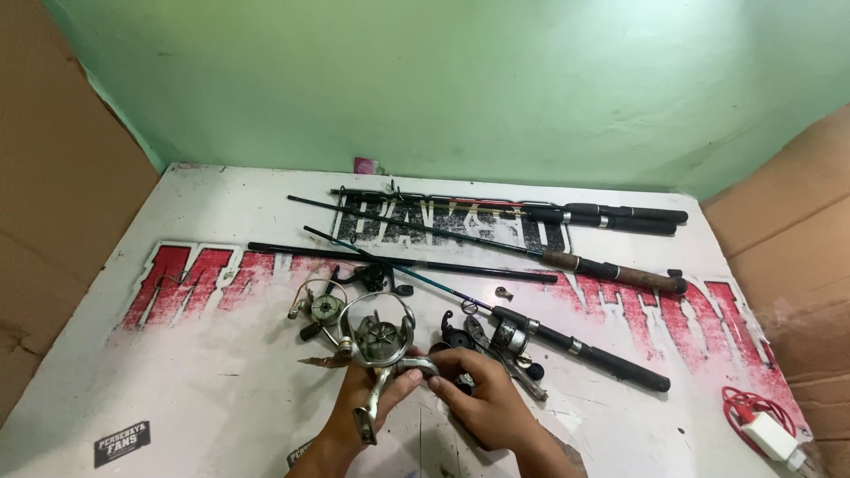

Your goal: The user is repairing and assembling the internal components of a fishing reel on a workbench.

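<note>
A white lettered table [177, 381] carries fishing rods [567, 336], reels [323, 310], and a charger [766, 434].

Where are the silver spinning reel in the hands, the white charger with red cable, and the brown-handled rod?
silver spinning reel [381, 336], head view, on its spool.
white charger [768, 435], head view, on its body.
brown-handled rod [620, 272], head view, on its handle.

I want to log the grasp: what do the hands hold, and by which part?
Both hold one silver spinning reel. The left hand grips its stem below the spool; the right hand pinches a small part at its side, though which part cannot be told.
</note>
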